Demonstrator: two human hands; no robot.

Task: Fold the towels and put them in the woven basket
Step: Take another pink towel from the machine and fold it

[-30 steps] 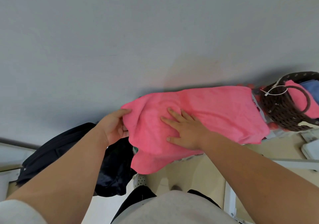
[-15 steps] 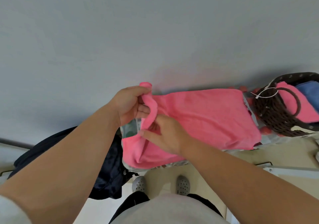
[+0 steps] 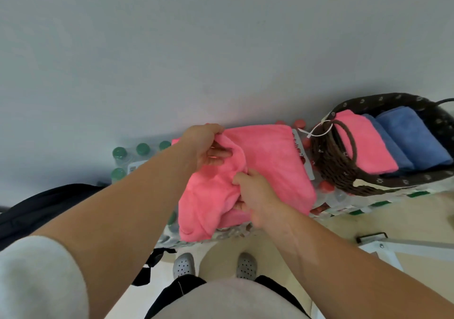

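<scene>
Gripping: left hand [image 3: 204, 146] curls round a bunched fold of the pink towel [image 3: 270, 161] at its far-left end; right hand [image 3: 255, 195] pinches the near fold.
Towel: soft, fleecy, rumpled — long axis runs left to right, lying on wrapped bottle packs [image 3: 142, 149] by the wall.
Basket: dark woven basket [image 3: 329, 168], rounded, just right of it — holds folded towels [image 3: 412, 137], pink and blue.

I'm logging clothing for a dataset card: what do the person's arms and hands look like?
The left hand and right hand are bare: no gloves, rings or watch show. The left arm wears a fuzzy white sleeve ending near the elbow, the forearm uncovered. The right arm shows no sleeve up to the frame's edge.
</scene>
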